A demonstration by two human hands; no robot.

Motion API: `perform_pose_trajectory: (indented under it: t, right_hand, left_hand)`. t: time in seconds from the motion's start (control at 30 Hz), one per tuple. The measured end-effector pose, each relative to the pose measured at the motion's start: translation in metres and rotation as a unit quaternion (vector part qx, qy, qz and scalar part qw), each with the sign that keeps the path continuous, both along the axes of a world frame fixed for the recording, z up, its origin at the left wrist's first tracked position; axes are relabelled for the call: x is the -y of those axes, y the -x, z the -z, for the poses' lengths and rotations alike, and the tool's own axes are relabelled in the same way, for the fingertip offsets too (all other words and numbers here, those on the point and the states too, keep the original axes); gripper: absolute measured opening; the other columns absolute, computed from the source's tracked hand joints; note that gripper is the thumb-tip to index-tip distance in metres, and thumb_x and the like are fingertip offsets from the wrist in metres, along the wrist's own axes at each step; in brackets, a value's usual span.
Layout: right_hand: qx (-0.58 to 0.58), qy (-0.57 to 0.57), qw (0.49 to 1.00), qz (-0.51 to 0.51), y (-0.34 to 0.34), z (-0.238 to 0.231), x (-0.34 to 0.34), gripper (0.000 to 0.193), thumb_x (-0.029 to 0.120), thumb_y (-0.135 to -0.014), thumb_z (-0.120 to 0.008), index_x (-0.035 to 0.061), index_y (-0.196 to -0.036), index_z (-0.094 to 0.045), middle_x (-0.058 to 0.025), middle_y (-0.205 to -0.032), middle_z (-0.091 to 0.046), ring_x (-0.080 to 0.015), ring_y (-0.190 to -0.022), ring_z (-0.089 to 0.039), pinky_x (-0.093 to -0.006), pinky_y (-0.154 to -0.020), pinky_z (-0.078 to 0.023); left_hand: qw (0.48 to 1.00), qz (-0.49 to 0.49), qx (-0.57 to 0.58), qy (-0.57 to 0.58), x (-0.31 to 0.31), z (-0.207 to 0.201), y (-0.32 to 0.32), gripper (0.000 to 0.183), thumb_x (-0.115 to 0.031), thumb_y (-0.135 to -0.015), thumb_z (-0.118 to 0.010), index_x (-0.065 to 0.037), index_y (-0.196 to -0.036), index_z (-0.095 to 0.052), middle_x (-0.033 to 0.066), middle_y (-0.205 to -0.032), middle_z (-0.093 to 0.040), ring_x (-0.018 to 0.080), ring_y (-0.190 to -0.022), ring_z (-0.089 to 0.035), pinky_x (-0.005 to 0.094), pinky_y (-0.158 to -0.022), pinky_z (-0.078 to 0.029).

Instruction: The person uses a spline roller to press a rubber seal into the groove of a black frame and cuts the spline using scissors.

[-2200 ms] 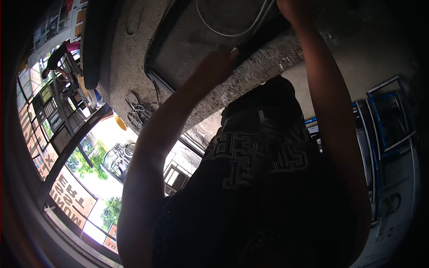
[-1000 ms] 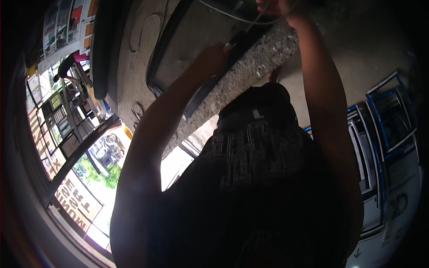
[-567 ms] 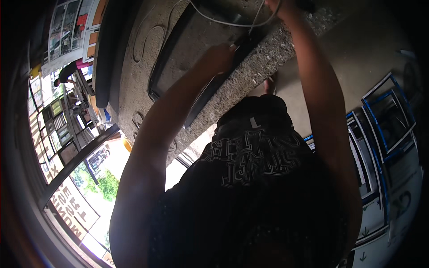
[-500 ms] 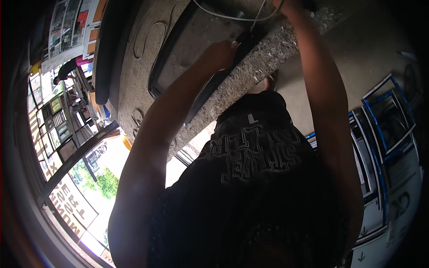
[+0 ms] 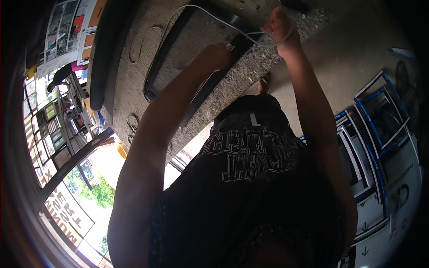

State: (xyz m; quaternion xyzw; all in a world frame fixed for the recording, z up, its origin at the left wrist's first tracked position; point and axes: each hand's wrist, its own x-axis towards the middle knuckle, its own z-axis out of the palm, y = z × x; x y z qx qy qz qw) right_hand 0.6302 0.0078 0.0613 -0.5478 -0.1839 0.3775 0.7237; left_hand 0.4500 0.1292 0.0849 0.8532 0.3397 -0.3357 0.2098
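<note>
A dark rectangular frame (image 5: 203, 99) with mesh-like material inside lies on a rough, carpet-like work surface (image 5: 241, 79). My left hand (image 5: 215, 57) is closed over the frame's near rail. A small piece with a pale glint pokes out past its fingers, but I cannot make out what it is. Off the rail, to the right, my right hand (image 5: 280, 30) is closed on a thin grey cord (image 5: 223, 21). The cord bends in a loop around that hand, crosses the rail ahead of my left hand, and runs back across the frame to the far left.
Blue-edged frames (image 5: 382, 152) lean together at the right. A dark padded roll (image 5: 100, 76) borders the surface's left side, near a loose coil of cord (image 5: 132, 121). Another person (image 5: 62, 77) bends over things at the far left. Against the surface's far edge sits a dark object (image 5: 295, 5).
My right hand has come down and nearer, bringing the cord into a loop beside the rail. The left hand has shifted only slightly left in the picture and stays on the rail.
</note>
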Motion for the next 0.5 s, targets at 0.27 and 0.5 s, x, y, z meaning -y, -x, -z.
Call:
perform_pose_trajectory:
  t: [0.27,0.5]
  right_hand:
    - [0.156,0.044,0.987,-0.003,0.092,0.003,0.054,0.034,0.034,-0.103,-0.045,0.0049,-0.086,-0.052,-0.0077,-0.069,-0.049,-0.0188,-0.063,-0.051,-0.0364,-0.06,-0.043]
    - [0.266,0.063,0.935,-0.227,0.132,-0.059,0.097,0.022,0.022,-0.095,-0.058,0.0005,-0.094,-0.056,-0.0159,-0.077,-0.06,-0.0301,-0.075,-0.064,-0.0413,-0.067,-0.049]
  left_hand:
    - [0.996,0.001,0.073,-0.041,-0.003,0.026,0.01,0.045,-0.035,-0.099,-0.045,0.005,-0.104,-0.064,0.0302,-0.098,-0.067,0.0455,-0.095,-0.065,0.0521,-0.084,-0.051]
    - [1.0,-0.024,0.001,-0.005,0.005,0.007,0.002,0.046,-0.038,-0.099,-0.045,0.004,-0.099,-0.065,0.031,-0.094,-0.066,0.0437,-0.09,-0.066,0.0525,-0.079,-0.051]
